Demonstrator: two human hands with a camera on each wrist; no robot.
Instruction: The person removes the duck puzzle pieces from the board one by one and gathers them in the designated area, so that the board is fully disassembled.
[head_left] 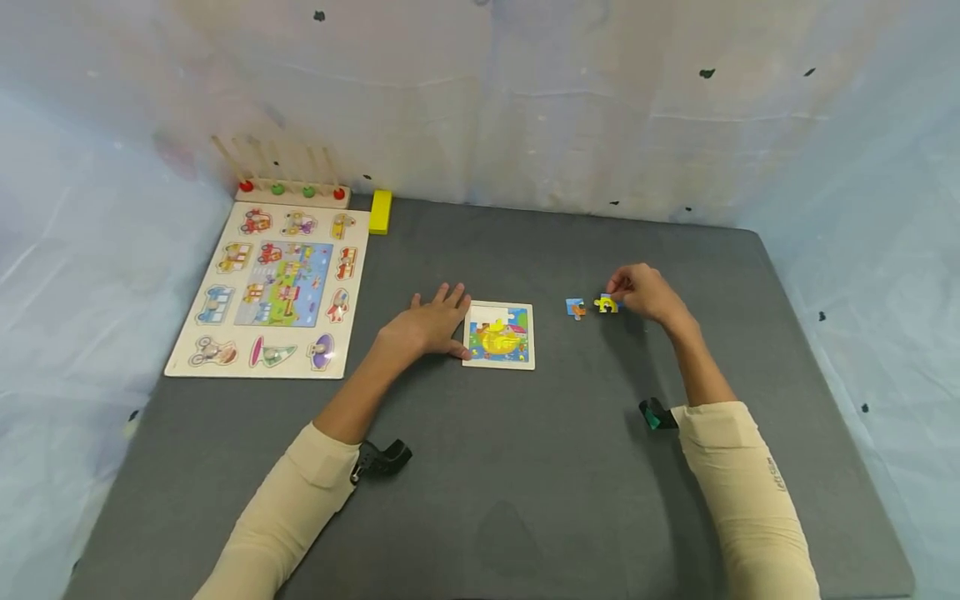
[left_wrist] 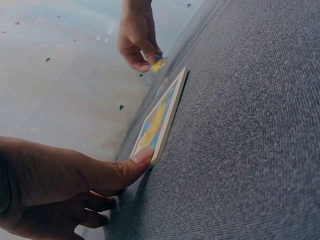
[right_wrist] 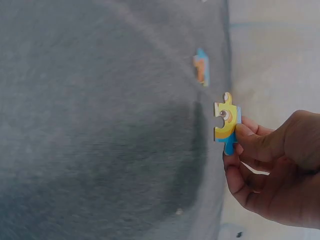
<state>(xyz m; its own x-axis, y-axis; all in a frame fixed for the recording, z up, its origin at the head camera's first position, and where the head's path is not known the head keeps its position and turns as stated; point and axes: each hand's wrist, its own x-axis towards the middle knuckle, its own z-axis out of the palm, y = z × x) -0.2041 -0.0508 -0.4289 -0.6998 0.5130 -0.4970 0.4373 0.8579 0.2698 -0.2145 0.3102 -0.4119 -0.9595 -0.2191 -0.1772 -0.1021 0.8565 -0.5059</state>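
Note:
My right hand (head_left: pixel 643 292) pinches a yellow and blue puzzle piece (right_wrist: pixel 227 121) with a printed eye, between thumb and fingers. It is held up off the table in the right wrist view. A second puzzle piece (head_left: pixel 575 308), blue and orange, lies on the table just left of it. Left of both sits a small framed jigsaw puzzle (head_left: pixel 498 364), its picture partly filled, with a bare pale area along the top. My left hand (head_left: pixel 423 327) lies with fingers spread at the frame's left side, its thumb touching the lower left corner (left_wrist: pixel 143 156).
At the left is a large wooden picture board (head_left: pixel 180 354) with vehicle and toy shapes. Behind it stand a pegged rack (head_left: pixel 292 196) with red and green beads and a yellow block (head_left: pixel 380 212). A draped sheet (head_left: pixel 525 100) rises along the table's back edge.

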